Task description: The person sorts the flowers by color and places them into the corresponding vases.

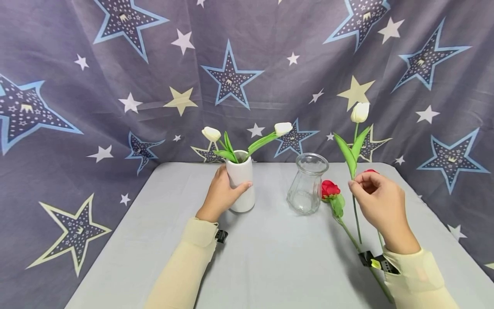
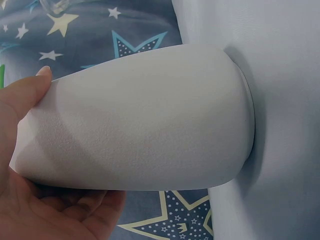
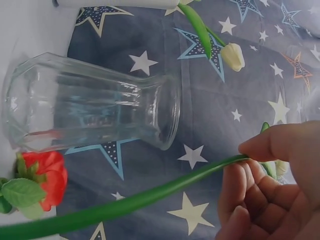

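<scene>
A white vase stands upright on the table with two white tulips leaning out of its mouth to either side. My left hand grips the vase from its left, thumb across the front; in the left wrist view the vase fills most of the picture. Off to the right, my right hand pinches the green stem of another white tulip between thumb and fingers, the flower held upright above the table. That stem crosses the right wrist view.
Between the hands stands a clear glass vase. A red rose lies right of it, its stem running toward the front under the right wrist. Another red flower is partly hidden behind the right hand. A star-patterned cloth hangs behind the grey table.
</scene>
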Demonstrator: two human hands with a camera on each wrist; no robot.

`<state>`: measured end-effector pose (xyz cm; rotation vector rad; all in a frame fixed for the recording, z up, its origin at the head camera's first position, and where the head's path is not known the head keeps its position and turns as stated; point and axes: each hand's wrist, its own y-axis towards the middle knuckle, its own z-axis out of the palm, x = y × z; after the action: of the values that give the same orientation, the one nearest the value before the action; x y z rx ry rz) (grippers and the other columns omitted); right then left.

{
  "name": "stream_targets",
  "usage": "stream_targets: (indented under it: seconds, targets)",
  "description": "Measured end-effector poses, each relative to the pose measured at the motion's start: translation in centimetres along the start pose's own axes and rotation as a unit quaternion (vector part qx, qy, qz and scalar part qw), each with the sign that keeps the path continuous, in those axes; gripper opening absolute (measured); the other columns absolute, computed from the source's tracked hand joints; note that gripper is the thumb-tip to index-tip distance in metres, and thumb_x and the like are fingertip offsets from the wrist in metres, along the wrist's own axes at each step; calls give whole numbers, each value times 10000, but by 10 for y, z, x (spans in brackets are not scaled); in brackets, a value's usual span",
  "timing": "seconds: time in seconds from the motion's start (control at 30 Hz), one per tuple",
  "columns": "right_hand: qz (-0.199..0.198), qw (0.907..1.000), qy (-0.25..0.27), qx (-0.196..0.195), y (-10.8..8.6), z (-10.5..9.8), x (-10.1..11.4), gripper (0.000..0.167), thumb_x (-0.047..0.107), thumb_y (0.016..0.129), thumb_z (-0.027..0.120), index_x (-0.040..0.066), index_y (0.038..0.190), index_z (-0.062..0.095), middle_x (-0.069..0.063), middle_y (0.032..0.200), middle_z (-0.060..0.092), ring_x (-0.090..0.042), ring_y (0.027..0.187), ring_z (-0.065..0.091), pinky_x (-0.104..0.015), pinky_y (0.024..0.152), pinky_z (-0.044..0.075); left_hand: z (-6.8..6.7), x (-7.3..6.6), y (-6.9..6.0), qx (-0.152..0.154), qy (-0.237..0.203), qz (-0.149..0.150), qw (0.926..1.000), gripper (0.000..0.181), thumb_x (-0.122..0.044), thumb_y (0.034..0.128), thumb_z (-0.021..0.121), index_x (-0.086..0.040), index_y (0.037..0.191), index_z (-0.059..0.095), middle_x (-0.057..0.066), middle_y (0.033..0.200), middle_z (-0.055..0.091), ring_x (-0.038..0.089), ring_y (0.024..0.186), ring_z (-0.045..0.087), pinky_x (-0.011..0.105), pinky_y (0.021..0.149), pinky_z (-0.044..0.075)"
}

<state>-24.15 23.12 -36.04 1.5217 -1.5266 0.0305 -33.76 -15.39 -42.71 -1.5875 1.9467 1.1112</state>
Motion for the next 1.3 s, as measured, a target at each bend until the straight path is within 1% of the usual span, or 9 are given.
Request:
stream_targets:
  seconds: [0.33,0.83,1.13,1.3]
  targets:
    - [-5,9996,237,-118,2,2,13,106,246,910,773,163,849,746,-16,744,689,-17,637,567,-154,608,412,1,1,0,-2,11,24,10000,948,-523,877,797,-75,1571,332,146,1445,481,325,1277,540,549,1056,486]
    - [-370,9963,749,-209,9,11,33,80,164,901,777,133,844,731,-26,730,677,-40,643,584,-137,603,433,-1,-2,-2,12,2,26,10000,947,-524,878,797,-74,1570,333,147,1435,483,329,1274,543,554,1054,489]
    - [-576,9933,947,-313,14,13,45,99,190,906,783,135,848,725,14,731,682,-14,653,608,-131,612,445,-1,-1,-1,9,22,48,10000,944,-531,879,793,-78,1570,335,148,1439,482,325,1271,545,542,1054,492]
    - [-614,9921,1057,-280,17,13,53,111,222,922,776,149,855,726,33,735,682,-38,653,613,-136,594,456,0,-1,0,-10,63,50,10000,939,-537,879,790,-78,1564,342,146,1435,483,325,1268,545,543,1052,493]
